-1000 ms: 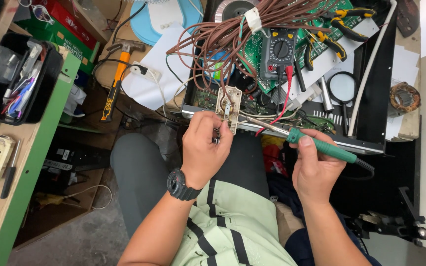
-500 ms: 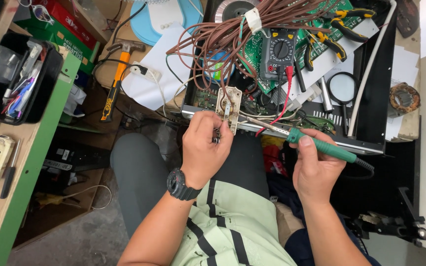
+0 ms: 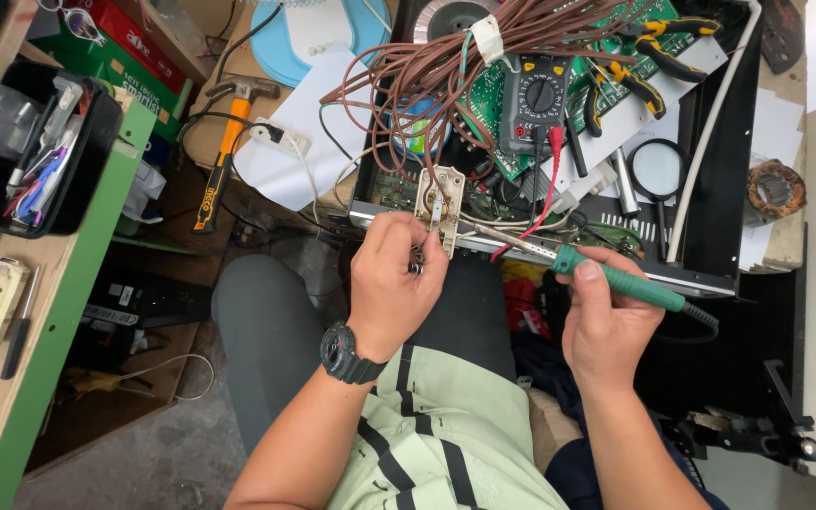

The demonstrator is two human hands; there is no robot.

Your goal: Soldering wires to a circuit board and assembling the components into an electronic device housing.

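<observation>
While my left hand (image 3: 391, 288) clamps a small beige switch part (image 3: 439, 210) at the table edge, my right hand (image 3: 606, 321) grips a green-handled soldering iron (image 3: 616, 279), tip just beside it. Behind, an open black chassis (image 3: 710, 227) holds circuit boards, a multimeter (image 3: 538, 102) and brown wires (image 3: 446, 66); a black tray (image 3: 87, 179) of pens sits left.

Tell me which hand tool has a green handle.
The soldering iron in the right hand. The hammer has an orange handle, the pliers yellow and black.
</observation>
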